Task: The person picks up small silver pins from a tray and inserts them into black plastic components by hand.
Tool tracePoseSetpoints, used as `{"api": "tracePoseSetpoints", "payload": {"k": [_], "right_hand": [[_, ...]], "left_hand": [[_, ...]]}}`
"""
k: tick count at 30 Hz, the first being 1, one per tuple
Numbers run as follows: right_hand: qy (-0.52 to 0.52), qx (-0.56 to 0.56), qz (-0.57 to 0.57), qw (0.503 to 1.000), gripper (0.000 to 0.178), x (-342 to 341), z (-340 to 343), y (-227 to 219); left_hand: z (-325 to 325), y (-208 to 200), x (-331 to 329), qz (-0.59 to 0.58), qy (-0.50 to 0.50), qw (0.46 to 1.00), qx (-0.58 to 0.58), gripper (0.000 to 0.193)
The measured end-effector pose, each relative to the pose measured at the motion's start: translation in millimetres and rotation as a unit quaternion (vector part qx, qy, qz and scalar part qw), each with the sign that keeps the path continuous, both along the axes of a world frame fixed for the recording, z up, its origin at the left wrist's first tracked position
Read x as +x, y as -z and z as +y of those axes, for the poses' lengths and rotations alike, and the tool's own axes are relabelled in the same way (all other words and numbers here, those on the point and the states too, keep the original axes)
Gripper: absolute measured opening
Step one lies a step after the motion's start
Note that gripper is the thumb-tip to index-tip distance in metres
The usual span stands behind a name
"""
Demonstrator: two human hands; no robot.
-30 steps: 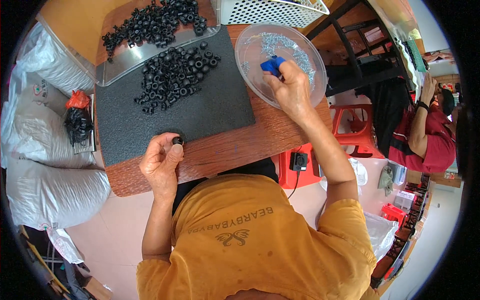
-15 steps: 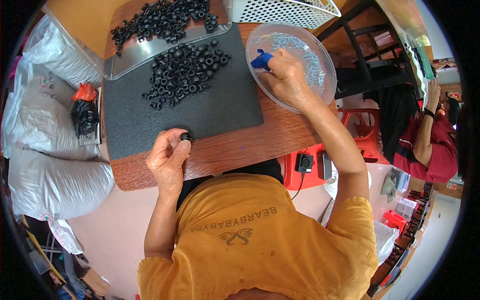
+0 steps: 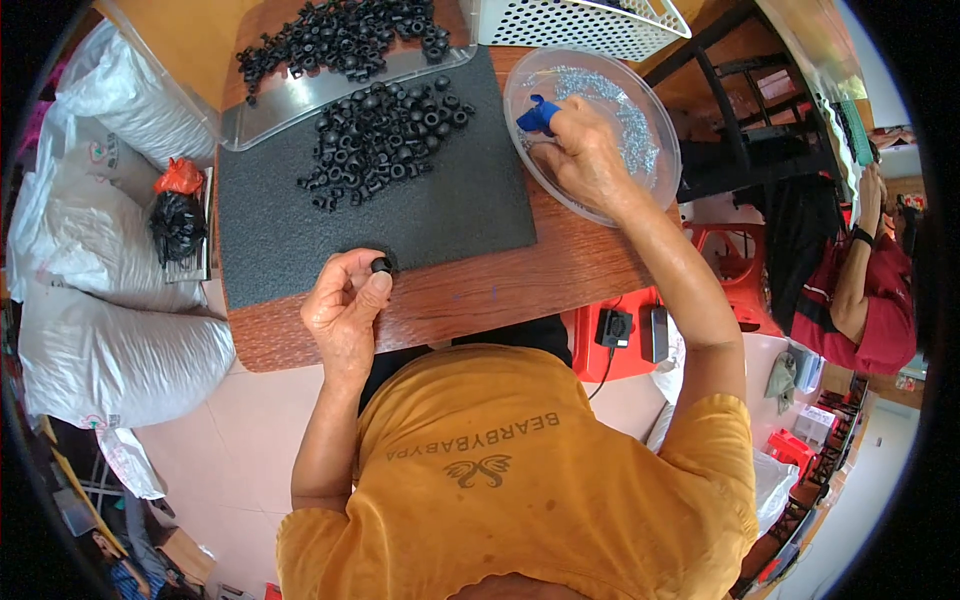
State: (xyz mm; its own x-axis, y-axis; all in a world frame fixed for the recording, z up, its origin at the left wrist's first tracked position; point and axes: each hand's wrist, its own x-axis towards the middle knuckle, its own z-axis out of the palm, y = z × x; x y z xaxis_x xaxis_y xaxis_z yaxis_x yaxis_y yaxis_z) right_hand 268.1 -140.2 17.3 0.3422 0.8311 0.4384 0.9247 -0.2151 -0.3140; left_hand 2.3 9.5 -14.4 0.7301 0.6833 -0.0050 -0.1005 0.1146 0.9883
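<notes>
Down at about seven o'clock from the middle of the view, the left hand (image 3: 345, 310) has its grip pinched on a small black rubber ring (image 3: 381, 265), thumb and fingertips closed around it, just over the near edge of the dark grey foam mat (image 3: 400, 215) that lies on the brown wooden table (image 3: 500, 290). Up at one o'clock, the right hand (image 3: 585, 160) reaches into the clear round plastic bowl (image 3: 660, 130) of small silvery metal bits; a blue cover (image 3: 535, 115) sits on one fingertip, and the fingers are curled, though whether they grasp anything I cannot tell. At eleven o'clock a loose heap of black rubber rings (image 3: 385, 140) lies on the mat, with more in a clear plastic tray (image 3: 300, 95) just beyond it. At twelve o'clock stands a white perforated basket (image 3: 570, 20).
</notes>
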Motion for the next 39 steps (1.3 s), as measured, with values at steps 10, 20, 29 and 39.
{"api": "tracePoseSetpoints", "payload": {"k": [10, 20, 29, 39], "right_hand": [[-0.016, -0.022, 0.011, 1.0, 0.019, -1, 0, 1], [0.024, 0.005, 0.001, 1.0, 0.019, -3, -4, 4], [0.002, -0.008, -0.013, 1.0, 0.019, 1, -2, 12], [0.039, 0.065, 0.19, 0.979, 0.017, -68, -4, -27]], "left_hand": [[-1, 0, 0, -0.006, -0.008, 1.0, -0.002, 0.013], [-1, 3, 0, -0.005, -0.012, 1.0, 0.004, 0.013], [-1, 0, 0, -0.004, -0.01, 1.0, 0.009, 0.013], [-11, -11, 2, 0.015, 0.035, 0.995, -0.095, 0.017]]}}
